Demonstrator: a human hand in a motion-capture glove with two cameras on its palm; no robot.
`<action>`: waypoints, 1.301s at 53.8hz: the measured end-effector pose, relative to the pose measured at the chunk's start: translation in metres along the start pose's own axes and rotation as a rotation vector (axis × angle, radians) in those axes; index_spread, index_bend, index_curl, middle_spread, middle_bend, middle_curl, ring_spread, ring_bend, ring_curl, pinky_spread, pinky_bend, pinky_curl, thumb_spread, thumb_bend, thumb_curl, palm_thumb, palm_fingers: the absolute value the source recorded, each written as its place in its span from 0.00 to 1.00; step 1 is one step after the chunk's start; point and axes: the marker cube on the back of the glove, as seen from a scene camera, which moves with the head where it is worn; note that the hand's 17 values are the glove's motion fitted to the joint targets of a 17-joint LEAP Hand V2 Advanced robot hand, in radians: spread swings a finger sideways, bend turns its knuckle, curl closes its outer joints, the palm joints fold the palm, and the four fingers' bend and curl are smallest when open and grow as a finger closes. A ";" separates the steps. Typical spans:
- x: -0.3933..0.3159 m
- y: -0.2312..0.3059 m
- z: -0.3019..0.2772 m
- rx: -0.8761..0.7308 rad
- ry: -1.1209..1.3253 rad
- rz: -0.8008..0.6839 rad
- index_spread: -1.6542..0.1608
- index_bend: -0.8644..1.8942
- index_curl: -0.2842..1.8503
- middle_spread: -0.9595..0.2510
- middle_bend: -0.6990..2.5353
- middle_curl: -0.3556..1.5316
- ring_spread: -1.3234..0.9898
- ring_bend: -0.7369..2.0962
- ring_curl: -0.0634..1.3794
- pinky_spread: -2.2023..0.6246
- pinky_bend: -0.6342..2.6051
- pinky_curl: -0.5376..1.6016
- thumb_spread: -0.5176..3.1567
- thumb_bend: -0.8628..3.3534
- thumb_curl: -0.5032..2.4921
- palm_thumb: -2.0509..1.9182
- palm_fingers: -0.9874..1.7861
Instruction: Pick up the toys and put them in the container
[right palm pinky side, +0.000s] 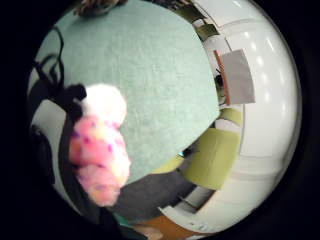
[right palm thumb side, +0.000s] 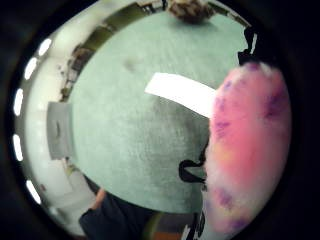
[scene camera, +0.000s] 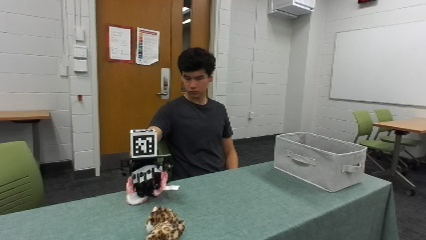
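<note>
In the outside view my gloved right hand (scene camera: 147, 180) grips a pink plush toy (scene camera: 136, 196) with purple spots, held just above the green table (scene camera: 266, 200) near its far left edge. The same pink toy (right palm thumb side: 247, 150) fills one side of the thumb side palm view, close against the palm, and the pink toy (right palm pinky side: 100, 150) shows beside the black straps in the little finger side view. A brown spotted plush toy (scene camera: 164, 224) lies on the table nearer the camera. The grey fabric container (scene camera: 321, 160) stands at the table's right end, far from my hand.
A white tag (right palm thumb side: 182, 93) hangs from the toy over the tablecloth. Green chairs (scene camera: 373, 132) and a wooden table (scene camera: 403, 125) stand behind the container. Another green chair (scene camera: 16, 177) sits at the left.
</note>
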 end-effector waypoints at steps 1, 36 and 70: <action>0.000 -0.001 -0.002 0.013 -0.020 0.007 0.72 0.46 0.40 0.60 0.35 0.40 0.41 0.55 0.29 0.71 0.42 0.39 0.46 0.25 0.30 0.63 0.63; -0.184 -0.056 -0.257 0.221 -0.232 -0.175 0.70 0.41 0.48 0.49 0.49 0.51 0.39 0.66 0.40 0.62 0.44 0.42 0.35 0.25 0.42 0.66 0.78; -0.640 0.037 -0.388 0.257 -0.316 -0.871 0.70 0.38 0.57 0.50 0.50 0.53 0.39 0.67 0.42 0.62 0.44 0.42 0.33 0.25 0.52 0.65 0.77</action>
